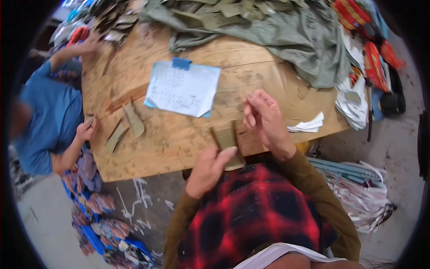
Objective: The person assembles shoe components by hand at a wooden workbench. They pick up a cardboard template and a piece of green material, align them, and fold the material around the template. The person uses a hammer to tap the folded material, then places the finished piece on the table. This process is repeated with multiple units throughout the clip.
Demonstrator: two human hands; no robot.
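Observation:
My left hand (209, 169) is closed on an olive cut piece (226, 138) at the table's near edge, its thumb lying across the piece's lower part. The piece looks like stiff fabric, with its upper end resting over the wooden tabletop. My right hand (268, 119) is raised just to the right of it, apart from the piece. Its fingers are curled together, and whatever they may pinch is too small or blurred to make out. Two similar olive pieces, one upright (133, 119) and one slanted (117, 135), lie farther left on the table.
A handwritten paper sheet (183, 89) with blue tape lies mid-table. Grey-green cloth (268, 33) covers the far side, with olive scraps on it. White slips (308, 123) rest at right. A co-worker in a blue shirt (51, 116) sits left. Bundled strips (358, 197) lie at lower right.

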